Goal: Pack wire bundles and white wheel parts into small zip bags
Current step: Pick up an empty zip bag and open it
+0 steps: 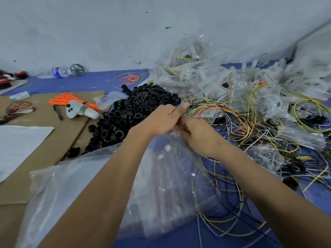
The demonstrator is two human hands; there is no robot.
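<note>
Both my hands meet at the centre of the view over a small clear zip bag [176, 140], which is blurred. My left hand [161, 120] pinches its top edge with curled fingers, thumb stretched forward. My right hand [197, 135] grips the same bag from the right. Small white pieces [167, 148] show through the plastic below my hands. Loose yellow, black and orange wires [232, 119] lie tangled just right of my hands. A stack of unused zip bags [161, 194] with red seal lines lies under my forearms.
A heap of black ring parts [132, 111] lies left of my hands. Filled clear bags [206, 74] pile up at the back right. On the cardboard [44, 140] at left rest a white controller [78, 110], an orange wire bundle [71, 100] and a pen [58, 112]. A water bottle [57, 72] lies by the wall.
</note>
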